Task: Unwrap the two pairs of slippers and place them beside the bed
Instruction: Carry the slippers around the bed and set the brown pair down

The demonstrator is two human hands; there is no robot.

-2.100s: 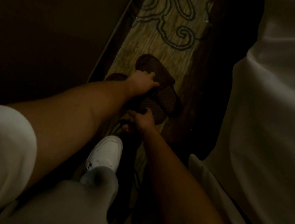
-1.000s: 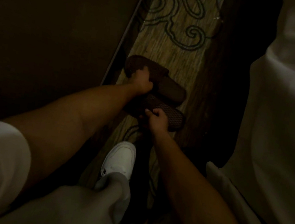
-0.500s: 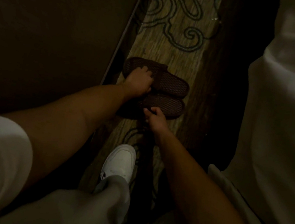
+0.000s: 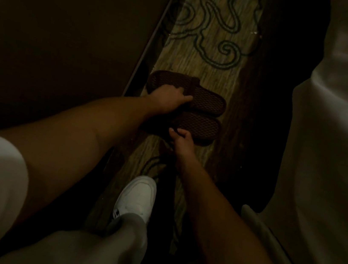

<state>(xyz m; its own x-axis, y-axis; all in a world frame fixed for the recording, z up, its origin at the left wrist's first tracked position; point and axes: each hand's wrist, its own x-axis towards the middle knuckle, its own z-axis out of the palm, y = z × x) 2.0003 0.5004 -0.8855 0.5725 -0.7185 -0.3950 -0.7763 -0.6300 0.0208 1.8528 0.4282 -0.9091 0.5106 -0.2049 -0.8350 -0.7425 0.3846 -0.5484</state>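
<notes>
Two dark brown slippers lie side by side on the patterned carpet point(image 4: 210, 54), heels toward the bed. My left hand point(image 4: 168, 99) rests over the strap of the far slipper point(image 4: 207, 97), fingers curled on it. The near slipper point(image 4: 200, 126) lies flat just below it, and my right hand point(image 4: 181, 137) pinches its near edge. The white bed linen point(image 4: 333, 136) hangs at the right, with a dark gap between it and the slippers. No wrapping shows in the dim light.
A dark wall or furniture panel point(image 4: 59, 37) runs along the left edge of the narrow carpet strip. My white shoe point(image 4: 137, 198) and grey trouser leg stand on the carpet just below the slippers.
The slippers went from a loose, overlapping heap to lying flat and parallel across the carpet. Both hands stayed on them and shifted slightly.
</notes>
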